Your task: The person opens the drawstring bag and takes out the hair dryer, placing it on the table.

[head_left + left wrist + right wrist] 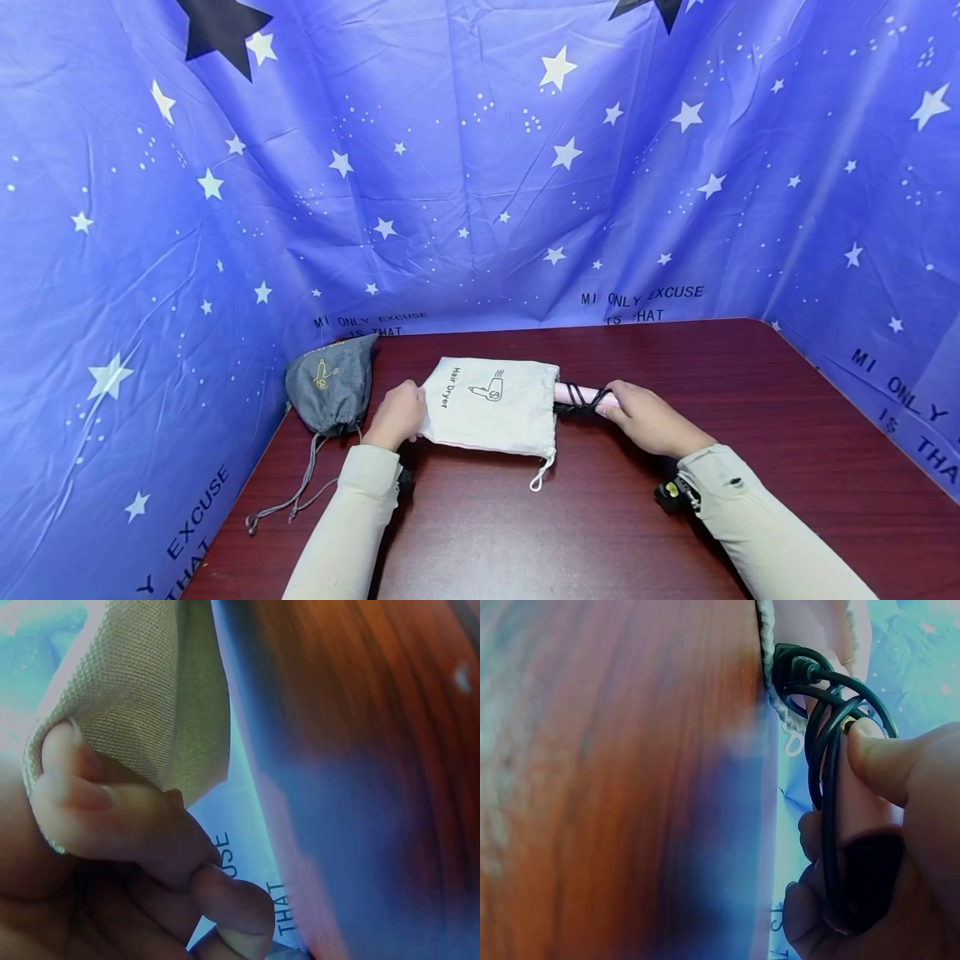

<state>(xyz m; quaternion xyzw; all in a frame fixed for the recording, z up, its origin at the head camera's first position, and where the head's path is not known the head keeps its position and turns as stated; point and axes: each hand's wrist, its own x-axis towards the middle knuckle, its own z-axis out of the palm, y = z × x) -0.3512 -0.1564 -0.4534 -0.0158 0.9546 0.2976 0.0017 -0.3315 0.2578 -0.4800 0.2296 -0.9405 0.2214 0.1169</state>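
In the head view, a white drawstring bag (517, 417) printed "Hair Dryer" is stretched between the two hands. My left hand (401, 413) pinches its closed bottom end; the left wrist view shows the cloth (142, 690) between thumb and curled fingers. From the bag's mouth on the right sticks a pink hair dryer handle (566, 392) with a black cord (827, 742) looped around it. My right hand (651, 418) grips that handle, thumb on the pink side and fingers curled beneath. The rest of the hair dryer is hidden inside the bag.
A grey drawstring bag (337, 392) with a gold hair dryer print stands at the table's left edge, its cords (307, 483) trailing forward. Blue star-printed curtains (465, 167) border the dark red wooden table (540, 533) at the back and sides.
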